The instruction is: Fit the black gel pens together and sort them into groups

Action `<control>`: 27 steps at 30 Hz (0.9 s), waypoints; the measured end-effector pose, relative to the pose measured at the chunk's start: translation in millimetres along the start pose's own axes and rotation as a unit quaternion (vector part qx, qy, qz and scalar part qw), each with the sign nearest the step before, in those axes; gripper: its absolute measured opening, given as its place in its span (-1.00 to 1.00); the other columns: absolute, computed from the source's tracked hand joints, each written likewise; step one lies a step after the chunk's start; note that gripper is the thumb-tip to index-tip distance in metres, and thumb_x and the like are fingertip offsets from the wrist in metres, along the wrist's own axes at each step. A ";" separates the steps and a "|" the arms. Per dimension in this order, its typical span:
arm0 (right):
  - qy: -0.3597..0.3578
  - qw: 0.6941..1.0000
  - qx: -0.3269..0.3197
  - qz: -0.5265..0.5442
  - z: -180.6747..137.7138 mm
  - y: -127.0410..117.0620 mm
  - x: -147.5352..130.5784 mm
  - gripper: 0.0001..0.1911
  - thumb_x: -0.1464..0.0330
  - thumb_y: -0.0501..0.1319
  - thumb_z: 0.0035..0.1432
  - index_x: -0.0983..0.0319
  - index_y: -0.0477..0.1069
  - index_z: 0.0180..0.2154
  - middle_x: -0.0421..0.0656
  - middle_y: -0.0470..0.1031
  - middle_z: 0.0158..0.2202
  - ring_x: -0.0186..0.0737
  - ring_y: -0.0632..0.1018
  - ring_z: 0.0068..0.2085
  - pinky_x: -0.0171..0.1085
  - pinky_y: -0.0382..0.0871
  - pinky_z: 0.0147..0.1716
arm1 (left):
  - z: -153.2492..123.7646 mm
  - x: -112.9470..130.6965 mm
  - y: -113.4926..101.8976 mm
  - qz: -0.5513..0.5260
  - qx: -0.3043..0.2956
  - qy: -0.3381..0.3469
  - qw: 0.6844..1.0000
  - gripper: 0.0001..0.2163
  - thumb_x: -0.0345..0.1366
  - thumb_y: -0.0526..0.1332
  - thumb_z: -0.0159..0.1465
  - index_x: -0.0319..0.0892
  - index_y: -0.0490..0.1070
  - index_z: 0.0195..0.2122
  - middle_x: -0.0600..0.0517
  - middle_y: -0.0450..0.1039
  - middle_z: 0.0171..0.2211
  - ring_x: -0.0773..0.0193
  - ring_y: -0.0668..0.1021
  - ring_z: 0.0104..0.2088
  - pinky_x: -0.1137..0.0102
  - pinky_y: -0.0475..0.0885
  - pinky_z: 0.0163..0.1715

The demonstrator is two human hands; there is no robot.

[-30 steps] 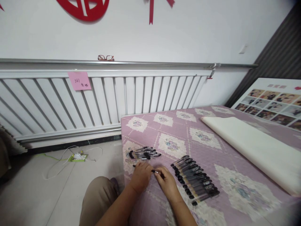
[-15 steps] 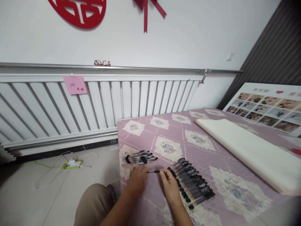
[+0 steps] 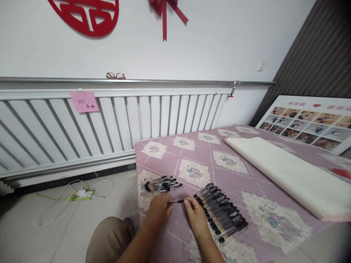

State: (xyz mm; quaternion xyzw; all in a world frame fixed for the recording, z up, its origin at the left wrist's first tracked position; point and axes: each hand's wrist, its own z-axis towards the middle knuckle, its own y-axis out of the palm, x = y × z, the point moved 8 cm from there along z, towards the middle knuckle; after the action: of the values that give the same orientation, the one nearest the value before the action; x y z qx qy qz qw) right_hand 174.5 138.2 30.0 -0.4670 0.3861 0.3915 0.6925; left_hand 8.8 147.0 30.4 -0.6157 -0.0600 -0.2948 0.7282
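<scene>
Head view: left hand (image 3: 159, 210) curled on one end of a dark pen (image 3: 177, 201), right hand (image 3: 196, 215) pinching the other; pen spans the gap between. Loose pile of pens (image 3: 161, 183) just beyond left grip, pen row (image 3: 223, 212) right beside right grip. Risks: weak pinch, thin barrel could slip; right hand swinging outward might skew the row.

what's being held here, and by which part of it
A pen: the left hand holds one end, the right hand the other, at its thicker black part. Both tips are hidden.
</scene>
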 end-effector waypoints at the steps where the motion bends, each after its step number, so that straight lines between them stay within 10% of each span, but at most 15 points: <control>1: 0.002 1.000 0.000 -0.001 0.0 -0.2 0.1 -0.62 0.04 0.09 0.12 0.20 0.42 -0.39 -0.15 0.49 -0.43 -0.15 0.49 -0.33 -0.27 0.35 -0.27 | 0.5 1.3 1.8 0.000 -0.010 0.008 1.000 -0.69 -0.32 0.13 0.27 -0.11 0.28 0.05 -0.03 0.40 -0.03 0.15 0.39 -0.01 0.20 0.19 0.04; 27: 0.009 0.999 -0.022 0.034 0.7 4.5 -1.8 -0.65 0.07 0.17 0.06 0.21 0.48 -0.33 -0.12 0.55 -0.38 -0.12 0.54 -0.32 -0.22 0.41 -0.27 | 1.8 -1.1 1.0 -0.044 -0.027 -0.011 0.999 -0.88 -0.45 0.09 0.22 -0.13 0.34 -0.27 0.05 0.40 -0.24 0.24 0.43 -0.18 0.37 0.30 -0.13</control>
State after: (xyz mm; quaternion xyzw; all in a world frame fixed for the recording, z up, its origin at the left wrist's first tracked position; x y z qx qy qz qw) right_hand 169.9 139.7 30.3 -0.4722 0.3989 0.4192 0.6650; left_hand 8.9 149.1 29.5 -0.6355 -0.0870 -0.3211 0.6968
